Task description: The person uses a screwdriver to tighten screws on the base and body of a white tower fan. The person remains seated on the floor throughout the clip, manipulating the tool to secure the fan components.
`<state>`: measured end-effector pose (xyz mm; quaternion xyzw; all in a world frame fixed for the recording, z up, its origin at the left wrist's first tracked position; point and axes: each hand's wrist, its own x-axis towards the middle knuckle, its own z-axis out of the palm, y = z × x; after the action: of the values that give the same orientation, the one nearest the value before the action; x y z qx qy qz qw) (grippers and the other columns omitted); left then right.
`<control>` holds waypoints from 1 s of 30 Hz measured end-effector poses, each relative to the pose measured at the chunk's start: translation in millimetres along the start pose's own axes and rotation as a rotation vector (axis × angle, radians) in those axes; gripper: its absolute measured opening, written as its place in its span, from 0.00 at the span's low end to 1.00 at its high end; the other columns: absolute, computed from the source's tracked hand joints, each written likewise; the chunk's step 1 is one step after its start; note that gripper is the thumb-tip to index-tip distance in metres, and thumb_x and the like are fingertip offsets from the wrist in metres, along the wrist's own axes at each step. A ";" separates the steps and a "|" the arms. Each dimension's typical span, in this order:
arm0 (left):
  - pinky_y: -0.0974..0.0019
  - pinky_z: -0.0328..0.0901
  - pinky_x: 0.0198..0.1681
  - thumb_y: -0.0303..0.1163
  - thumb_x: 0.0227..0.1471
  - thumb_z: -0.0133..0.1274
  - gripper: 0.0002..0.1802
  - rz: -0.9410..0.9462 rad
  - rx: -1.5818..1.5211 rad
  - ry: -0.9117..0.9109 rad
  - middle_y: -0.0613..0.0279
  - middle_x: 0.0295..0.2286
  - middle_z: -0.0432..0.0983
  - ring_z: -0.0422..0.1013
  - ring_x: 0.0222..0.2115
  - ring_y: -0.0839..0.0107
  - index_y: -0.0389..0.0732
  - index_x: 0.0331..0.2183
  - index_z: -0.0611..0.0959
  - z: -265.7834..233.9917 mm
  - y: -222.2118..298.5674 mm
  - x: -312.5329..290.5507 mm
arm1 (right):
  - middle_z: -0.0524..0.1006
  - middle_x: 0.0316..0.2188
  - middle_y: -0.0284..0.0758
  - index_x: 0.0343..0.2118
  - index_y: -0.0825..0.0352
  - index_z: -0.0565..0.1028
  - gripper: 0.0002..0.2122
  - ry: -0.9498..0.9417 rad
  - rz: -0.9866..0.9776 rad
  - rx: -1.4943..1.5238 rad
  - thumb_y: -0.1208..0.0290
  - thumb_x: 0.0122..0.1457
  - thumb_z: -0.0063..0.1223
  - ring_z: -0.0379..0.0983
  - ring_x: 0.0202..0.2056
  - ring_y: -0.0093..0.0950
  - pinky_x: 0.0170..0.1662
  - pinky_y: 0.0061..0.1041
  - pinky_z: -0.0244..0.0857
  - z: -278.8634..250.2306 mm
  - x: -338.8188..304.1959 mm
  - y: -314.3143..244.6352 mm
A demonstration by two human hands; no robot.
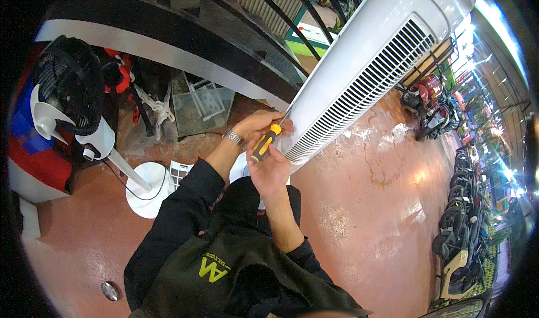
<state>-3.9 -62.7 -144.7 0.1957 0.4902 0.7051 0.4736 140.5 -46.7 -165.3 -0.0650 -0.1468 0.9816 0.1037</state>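
A tall white tower fan [342, 71] with a long slatted grille [365, 87] leans in front of me, its lower end near my knees. My right hand [270, 172] is closed round the yellow and grey handle of a screwdriver [265, 142]. The screwdriver's shaft points up and away to the fan's left edge; where the tip sits is hard to make out. My left hand [259, 123], with a metal watch [233, 137] on its wrist, rests at that same edge. Its fingers are bent close about the shaft, and whatever they pinch is hidden.
A black and white pedestal fan [70, 87] stands at left on a round white base [147, 190]. Behind it lie white plastic parts and a glass-like panel [203, 111]. A small shiny round object [110, 290] is on the reddish floor. Motorbikes [457, 228] line the right side.
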 end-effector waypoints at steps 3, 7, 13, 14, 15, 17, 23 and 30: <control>0.70 0.69 0.39 0.35 0.56 0.52 0.16 0.021 -0.055 -0.045 0.52 0.33 0.79 0.74 0.32 0.70 0.29 0.36 0.81 -14.8 -13.7 17.4 | 0.73 0.40 0.37 0.43 0.68 0.68 0.13 0.013 -0.014 -0.015 0.63 0.62 0.46 0.71 0.42 0.33 0.49 0.32 0.66 5.3 2.4 2.4; 0.70 0.70 0.39 0.35 0.56 0.52 0.17 0.049 0.049 0.013 0.52 0.33 0.79 0.74 0.31 0.69 0.28 0.37 0.80 -20.7 -20.5 28.6 | 0.73 0.40 0.39 0.43 0.68 0.68 0.14 0.161 -0.022 -0.446 0.62 0.63 0.45 0.71 0.42 0.33 0.48 0.31 0.68 -3.6 7.0 0.7; 0.71 0.69 0.37 0.35 0.55 0.54 0.16 0.017 0.034 0.010 0.53 0.32 0.79 0.74 0.29 0.70 0.29 0.35 0.81 -10.2 -8.9 16.4 | 0.72 0.41 0.41 0.46 0.70 0.66 0.16 0.054 -0.080 -0.122 0.61 0.64 0.43 0.69 0.46 0.38 0.51 0.35 0.67 -2.3 5.5 0.7; 0.71 0.69 0.37 0.36 0.54 0.55 0.16 0.028 -0.052 -0.053 0.54 0.32 0.79 0.74 0.29 0.70 0.29 0.35 0.81 -13.6 -11.7 19.5 | 0.71 0.41 0.41 0.46 0.70 0.66 0.16 0.047 -0.065 -0.107 0.61 0.65 0.43 0.69 0.46 0.38 0.51 0.35 0.67 -1.3 6.3 1.8; 0.71 0.68 0.33 0.38 0.54 0.55 0.16 0.030 -0.050 -0.026 0.56 0.30 0.79 0.73 0.27 0.71 0.31 0.33 0.82 -16.4 -13.9 23.7 | 0.71 0.41 0.41 0.46 0.71 0.66 0.16 0.040 -0.051 -0.092 0.61 0.65 0.43 0.69 0.46 0.37 0.51 0.36 0.67 0.5 6.7 3.0; 0.71 0.65 0.26 0.41 0.53 0.56 0.17 0.027 -0.050 0.027 0.61 0.27 0.78 0.70 0.23 0.74 0.35 0.30 0.82 -13.6 -14.5 24.2 | 0.72 0.41 0.41 0.45 0.71 0.66 0.15 0.069 -0.029 -0.147 0.62 0.64 0.44 0.70 0.46 0.37 0.51 0.36 0.67 4.8 3.6 0.7; 0.71 0.69 0.35 0.37 0.54 0.55 0.17 -0.002 0.134 0.076 0.54 0.31 0.79 0.73 0.31 0.71 0.30 0.36 0.81 -12.5 -6.0 19.8 | 0.71 0.41 0.41 0.45 0.71 0.66 0.14 0.147 -0.029 -0.418 0.65 0.64 0.45 0.70 0.45 0.37 0.51 0.37 0.66 -4.6 8.4 -1.8; 0.70 0.68 0.28 0.39 0.54 0.55 0.15 -0.017 0.012 -0.073 0.64 0.24 0.76 0.71 0.23 0.76 0.35 0.30 0.81 -11.8 2.6 5.2 | 0.70 0.44 0.42 0.46 0.72 0.65 0.13 0.033 -0.035 -0.037 0.70 0.62 0.48 0.70 0.46 0.39 0.53 0.37 0.66 -3.1 6.1 -4.4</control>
<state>-16.4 -64.4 -148.6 0.2200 0.4784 0.6906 0.4958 136.0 -40.3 -167.5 -0.0807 -0.1642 0.9755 0.1222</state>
